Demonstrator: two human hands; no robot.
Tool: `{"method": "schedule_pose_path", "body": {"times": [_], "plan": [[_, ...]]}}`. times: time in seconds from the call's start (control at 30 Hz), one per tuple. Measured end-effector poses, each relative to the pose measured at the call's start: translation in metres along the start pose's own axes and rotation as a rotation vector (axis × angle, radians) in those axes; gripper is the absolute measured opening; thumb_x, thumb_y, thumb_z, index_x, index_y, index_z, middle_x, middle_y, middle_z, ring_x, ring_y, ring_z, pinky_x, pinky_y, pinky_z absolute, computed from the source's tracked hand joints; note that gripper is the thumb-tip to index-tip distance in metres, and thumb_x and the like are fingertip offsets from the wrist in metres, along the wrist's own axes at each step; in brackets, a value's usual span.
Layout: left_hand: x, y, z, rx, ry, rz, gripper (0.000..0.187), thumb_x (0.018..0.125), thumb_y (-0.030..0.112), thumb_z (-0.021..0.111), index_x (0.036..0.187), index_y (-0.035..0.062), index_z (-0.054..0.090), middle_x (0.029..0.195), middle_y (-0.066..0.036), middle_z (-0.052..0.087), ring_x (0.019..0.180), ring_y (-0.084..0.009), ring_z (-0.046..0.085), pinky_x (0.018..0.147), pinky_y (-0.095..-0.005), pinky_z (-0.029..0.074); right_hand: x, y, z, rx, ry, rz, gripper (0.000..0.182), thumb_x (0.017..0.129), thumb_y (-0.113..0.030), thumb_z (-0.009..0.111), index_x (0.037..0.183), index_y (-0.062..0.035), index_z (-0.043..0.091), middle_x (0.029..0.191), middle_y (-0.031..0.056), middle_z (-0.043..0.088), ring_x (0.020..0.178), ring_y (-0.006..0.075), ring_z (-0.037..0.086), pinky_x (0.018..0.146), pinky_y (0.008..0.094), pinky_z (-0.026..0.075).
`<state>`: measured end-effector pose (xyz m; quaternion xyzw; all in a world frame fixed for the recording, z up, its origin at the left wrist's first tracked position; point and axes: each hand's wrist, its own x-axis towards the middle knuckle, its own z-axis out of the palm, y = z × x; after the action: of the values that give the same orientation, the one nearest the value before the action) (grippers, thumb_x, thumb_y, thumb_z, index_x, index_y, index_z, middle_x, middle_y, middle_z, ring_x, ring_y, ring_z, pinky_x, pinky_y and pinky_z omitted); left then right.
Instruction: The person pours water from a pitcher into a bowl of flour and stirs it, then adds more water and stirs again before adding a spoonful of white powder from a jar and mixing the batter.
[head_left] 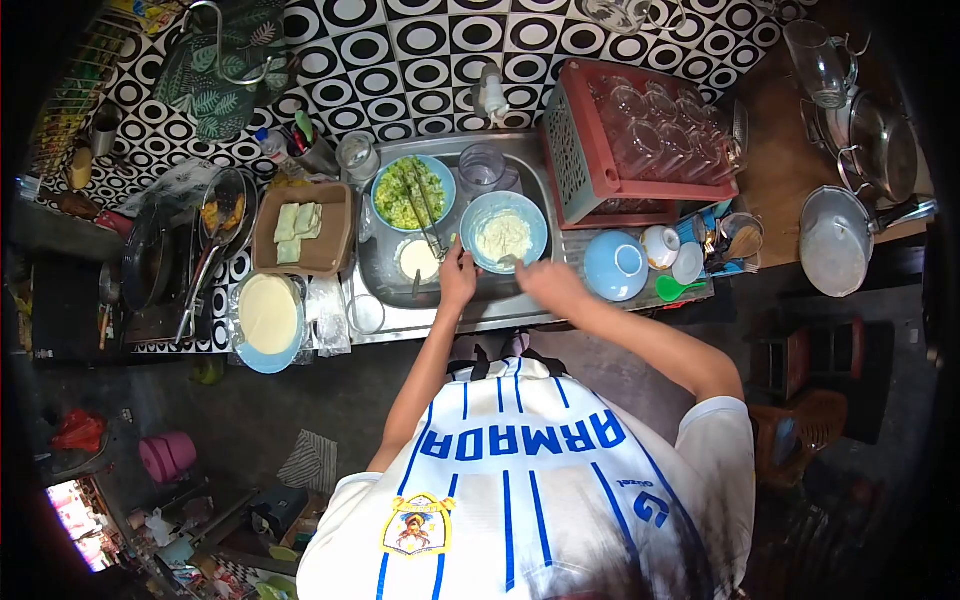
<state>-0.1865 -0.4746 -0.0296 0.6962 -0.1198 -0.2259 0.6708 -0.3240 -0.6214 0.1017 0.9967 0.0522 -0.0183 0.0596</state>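
Note:
A light blue bowl point(541, 212) with a pale, creamy mixture point(502, 238) stands over the sink point(385, 285). At its near left rim, my left hand point(458, 277) grips the edge. My right hand point(552, 288) is closed around a spoon point(508, 261) whose end dips into the mixture at the near side. Just left is another blue bowl of chopped green vegetables point(405, 195), with metal tongs point(428, 205) lying across it. Below that sits a small dish of cream-coloured liquid point(418, 261), with a spoon handle sticking out.
A brown tray point(262, 240) holds pale green folded pieces; a blue plate of round pale wrappers point(268, 318) sits nearer me. A red rack of glasses point(575, 120) stands right of the tap point(492, 95). An upturned blue bowl point(615, 265) lies on the drainer.

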Motion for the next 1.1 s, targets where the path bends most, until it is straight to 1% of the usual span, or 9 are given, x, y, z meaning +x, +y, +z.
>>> {"method": "schedule_pose_path", "body": {"times": [0.1,0.3,0.37,0.4,0.5,0.6,0.7,0.9,1.1], "plan": [[-0.002,0.013,-0.004,0.081,-0.093,-0.132,0.052,0.103,0.011,0.048,0.152,0.0011,0.034,0.135,-0.014,0.056,0.089,-0.0135,0.062,0.069,-0.0271,0.060,0.019,0.044,-0.001,0.069,0.061,0.186,0.032,0.085,-0.009,0.057,0.116,-0.0007,0.063,0.074,0.0137,0.069,0.068,0.0302,0.071,0.056,0.0422,0.055],[-0.002,0.023,-0.004,-0.055,-0.118,-0.179,0.053,0.102,0.009,0.050,0.152,0.0002,0.032,0.134,-0.017,0.055,0.092,-0.0171,0.064,0.068,-0.0287,0.062,0.043,0.054,0.031,0.100,0.009,0.408,0.024,0.087,-0.006,0.055,0.108,-0.0005,0.065,0.085,0.0169,0.072,0.076,0.0330,0.073,0.064,0.0426,0.059],[0.000,0.023,-0.003,-0.066,-0.081,-0.147,0.053,0.101,0.006,0.050,0.151,-0.0016,0.034,0.123,-0.017,0.056,0.085,-0.0175,0.065,0.064,-0.0281,0.061,0.030,0.032,0.039,0.161,-0.037,0.533,0.023,0.088,-0.005,0.054,0.107,-0.0005,0.065,0.086,0.0183,0.072,0.079,0.0335,0.073,0.067,0.0439,0.059],[-0.001,0.020,-0.001,-0.072,-0.064,-0.132,0.053,0.100,0.004,0.050,0.150,-0.0025,0.035,0.118,-0.017,0.057,0.082,-0.0177,0.066,0.062,-0.0278,0.061,0.021,0.020,0.040,0.232,-0.036,0.607,0.019,0.088,-0.005,0.053,0.101,-0.0006,0.067,0.087,0.0201,0.072,0.084,0.0359,0.072,0.073,0.0479,0.058],[0.002,0.013,0.002,-0.034,-0.021,-0.141,0.052,0.100,0.004,0.050,0.149,-0.0024,0.036,0.115,-0.015,0.057,0.082,-0.0182,0.066,0.062,-0.0289,0.062,0.008,-0.009,0.042,0.480,-0.001,0.687,0.019,0.086,-0.004,0.053,0.096,0.0021,0.068,0.080,0.0278,0.068,0.082,0.0462,0.069,0.074,0.0550,0.055],[0.003,0.015,0.001,-0.033,-0.042,-0.170,0.053,0.099,0.003,0.052,0.150,-0.0013,0.036,0.115,-0.014,0.056,0.084,-0.0189,0.066,0.063,-0.0300,0.063,0.022,-0.024,0.038,0.647,0.036,0.664,0.020,0.087,-0.005,0.051,0.094,0.0025,0.068,0.079,0.0314,0.066,0.082,0.0494,0.066,0.076,0.0573,0.053],[0.002,0.019,-0.001,-0.057,-0.055,-0.198,0.057,0.097,0.002,0.054,0.151,0.0002,0.034,0.116,-0.014,0.055,0.087,-0.0190,0.066,0.064,-0.0299,0.063,0.024,-0.018,0.004,0.637,0.137,0.641,0.022,0.086,-0.004,0.051,0.100,0.0021,0.067,0.077,0.0324,0.064,0.081,0.0495,0.066,0.075,0.0572,0.052],[0.000,0.023,-0.002,-0.058,-0.084,-0.184,0.061,0.096,-0.001,0.055,0.152,0.0018,0.033,0.128,-0.017,0.053,0.087,-0.0183,0.065,0.065,-0.0298,0.063,-0.010,-0.017,-0.001,0.502,-0.074,0.538,0.028,0.085,-0.002,0.051,0.109,-0.0012,0.066,0.084,0.0309,0.066,0.084,0.0471,0.067,0.075,0.0573,0.052],[0.001,0.024,-0.004,0.002,-0.125,-0.209,0.060,0.097,-0.001,0.052,0.153,0.0009,0.029,0.138,-0.020,0.050,0.096,-0.0202,0.066,0.070,-0.0289,0.063,0.037,0.027,0.015,0.478,0.092,0.703,0.023,0.085,-0.003,0.052,0.102,-0.0012,0.068,0.085,0.0288,0.068,0.088,0.0454,0.068,0.076,0.0535,0.054]]}}
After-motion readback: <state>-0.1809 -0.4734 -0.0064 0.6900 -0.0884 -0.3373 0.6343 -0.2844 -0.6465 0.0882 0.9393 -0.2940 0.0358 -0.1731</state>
